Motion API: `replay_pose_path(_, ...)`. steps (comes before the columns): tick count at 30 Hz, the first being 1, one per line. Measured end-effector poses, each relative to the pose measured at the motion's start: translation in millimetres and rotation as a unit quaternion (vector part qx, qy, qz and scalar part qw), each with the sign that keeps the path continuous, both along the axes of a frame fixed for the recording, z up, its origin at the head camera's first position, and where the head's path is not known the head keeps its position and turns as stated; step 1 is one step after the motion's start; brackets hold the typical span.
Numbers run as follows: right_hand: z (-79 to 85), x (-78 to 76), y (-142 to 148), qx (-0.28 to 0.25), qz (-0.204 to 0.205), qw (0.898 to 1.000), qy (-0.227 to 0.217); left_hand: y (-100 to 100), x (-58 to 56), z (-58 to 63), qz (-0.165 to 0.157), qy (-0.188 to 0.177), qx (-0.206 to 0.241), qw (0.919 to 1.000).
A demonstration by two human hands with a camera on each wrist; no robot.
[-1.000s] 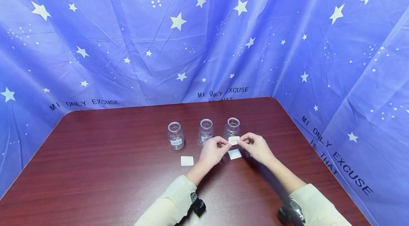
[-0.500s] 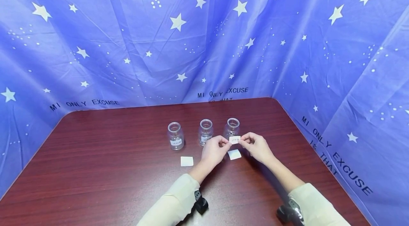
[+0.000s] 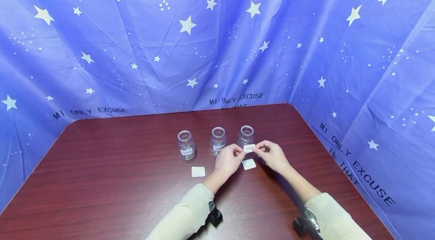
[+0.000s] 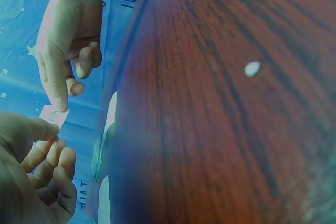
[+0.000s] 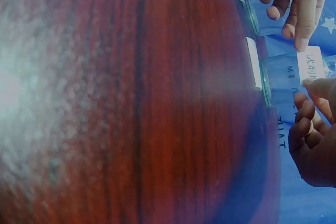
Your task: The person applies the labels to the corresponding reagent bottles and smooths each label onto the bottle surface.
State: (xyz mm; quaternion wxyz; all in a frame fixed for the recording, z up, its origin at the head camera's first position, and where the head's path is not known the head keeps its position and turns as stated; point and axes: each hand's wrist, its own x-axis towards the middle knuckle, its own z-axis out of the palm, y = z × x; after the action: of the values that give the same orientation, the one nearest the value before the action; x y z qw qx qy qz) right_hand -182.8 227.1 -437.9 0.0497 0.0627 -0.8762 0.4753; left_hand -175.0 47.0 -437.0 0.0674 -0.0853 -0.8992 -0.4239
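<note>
Between my two hands is a small white label (image 3: 249, 148) with dark writing, also plain in the right wrist view (image 5: 311, 65). My left hand (image 3: 229, 160) pinches its left edge with thumb and finger. The opposite edge is pinched by my right hand (image 3: 273, 156). Just behind the label stands a clear glass jar (image 3: 246, 135), its lower front partly covered by the label; I cannot tell whether they touch. A middle jar (image 3: 218, 140) and a left jar (image 3: 185, 143) each bear a white label low on the front.
On the dark red wooden table (image 3: 119, 179), a white paper piece (image 3: 249, 164) lies below the hands and another white paper piece (image 3: 198, 171) lies in front of the left jar. A blue starry curtain (image 3: 136, 43) hangs behind the table and along its right side.
The label has shifted very slightly and now faces the head camera more squarely, its writing clearer. Both hands keep pinching it; the jars and paper pieces stay where they were.
</note>
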Motion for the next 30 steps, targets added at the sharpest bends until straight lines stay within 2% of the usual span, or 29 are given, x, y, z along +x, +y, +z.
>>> replay_pose_path(14, -2.5, -7.4, -2.3, 0.000, -0.011, 1.000, -0.003, 4.3, -6.1, -4.0, 0.026, -0.006, -0.010, 0.9996)
replay_pose_path(30, -0.4, -7.6, -3.7, -0.013, -0.019, 1.000, -0.008, 4.4, -6.1, -0.7, 0.046, -0.013, -0.020, 0.9986)
